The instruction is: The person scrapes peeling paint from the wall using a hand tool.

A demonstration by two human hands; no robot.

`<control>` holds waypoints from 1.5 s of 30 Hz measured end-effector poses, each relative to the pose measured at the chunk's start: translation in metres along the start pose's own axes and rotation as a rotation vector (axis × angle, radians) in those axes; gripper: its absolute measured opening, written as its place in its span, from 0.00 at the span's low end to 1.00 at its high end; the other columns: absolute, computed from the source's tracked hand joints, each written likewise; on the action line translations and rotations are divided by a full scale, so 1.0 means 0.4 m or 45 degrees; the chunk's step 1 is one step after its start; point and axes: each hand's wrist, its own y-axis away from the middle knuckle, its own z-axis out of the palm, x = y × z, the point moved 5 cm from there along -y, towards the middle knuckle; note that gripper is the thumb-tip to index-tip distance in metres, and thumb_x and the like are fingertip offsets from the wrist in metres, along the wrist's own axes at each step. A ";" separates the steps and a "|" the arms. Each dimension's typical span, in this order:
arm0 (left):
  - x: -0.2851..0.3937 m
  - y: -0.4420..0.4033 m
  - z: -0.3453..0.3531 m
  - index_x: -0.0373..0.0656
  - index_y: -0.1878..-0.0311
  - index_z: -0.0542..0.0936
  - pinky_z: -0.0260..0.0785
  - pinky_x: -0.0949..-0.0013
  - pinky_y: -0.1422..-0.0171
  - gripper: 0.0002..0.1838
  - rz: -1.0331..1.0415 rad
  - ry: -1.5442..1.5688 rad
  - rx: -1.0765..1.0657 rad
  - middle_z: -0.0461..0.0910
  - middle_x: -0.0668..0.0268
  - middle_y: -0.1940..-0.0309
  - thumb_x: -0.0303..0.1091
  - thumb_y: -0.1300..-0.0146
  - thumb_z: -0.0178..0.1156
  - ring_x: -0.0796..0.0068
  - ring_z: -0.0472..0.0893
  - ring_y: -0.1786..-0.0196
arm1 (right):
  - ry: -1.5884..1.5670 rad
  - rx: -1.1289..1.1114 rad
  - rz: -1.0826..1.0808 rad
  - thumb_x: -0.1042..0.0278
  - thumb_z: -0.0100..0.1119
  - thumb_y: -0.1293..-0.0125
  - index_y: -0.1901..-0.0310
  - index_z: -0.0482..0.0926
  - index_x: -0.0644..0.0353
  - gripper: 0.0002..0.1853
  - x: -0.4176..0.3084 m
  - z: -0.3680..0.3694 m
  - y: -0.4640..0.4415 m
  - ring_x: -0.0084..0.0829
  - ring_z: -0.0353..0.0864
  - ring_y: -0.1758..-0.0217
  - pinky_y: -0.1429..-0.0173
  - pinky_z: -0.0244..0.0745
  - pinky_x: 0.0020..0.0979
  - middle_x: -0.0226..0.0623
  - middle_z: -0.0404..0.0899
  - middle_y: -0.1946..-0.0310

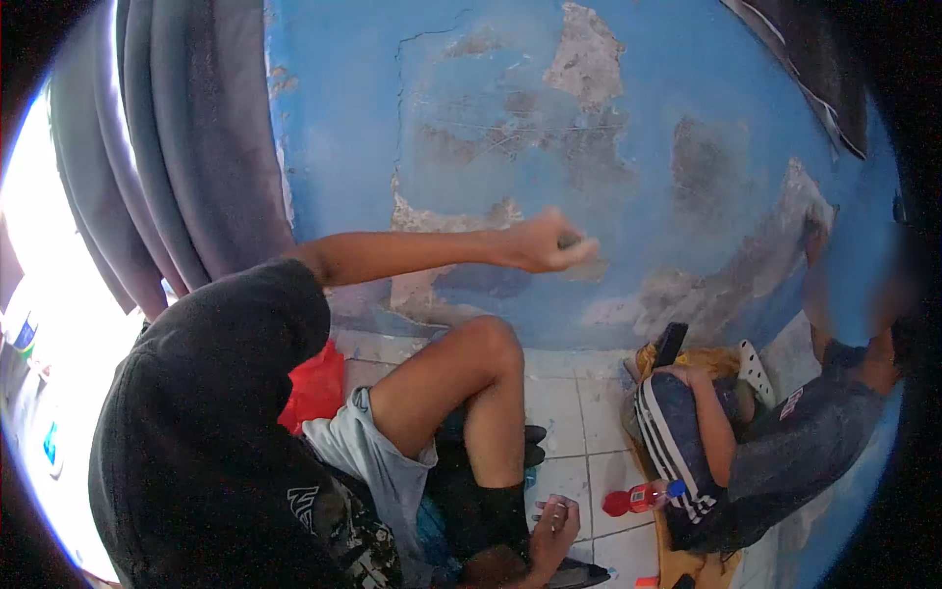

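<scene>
My left hand is stretched out in front of a blue wall with peeling paint. Its fingers are curled closed, slightly blurred, around a small dark thing I cannot make out. Whether it touches the wall cannot be told. Low in the view, my right hand rests near my black sock, fingers loosely bent and apart, with nothing visible in them. My bent knee rises between the two hands.
Another person sits at the right, one arm across the lap. A red-labelled bottle lies by that person on the white tiles. A red bag is behind my knee. Grey curtains hang at the left.
</scene>
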 end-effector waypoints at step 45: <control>0.039 -0.007 -0.004 0.35 0.84 0.68 0.50 0.63 0.81 0.26 -0.061 0.053 -0.037 0.56 0.67 0.91 0.45 0.36 0.50 0.78 0.57 0.85 | 0.015 0.049 -0.035 0.59 0.53 0.35 0.62 0.71 0.64 0.14 0.007 0.016 0.005 0.24 0.72 0.72 0.68 0.68 0.24 0.37 0.76 0.73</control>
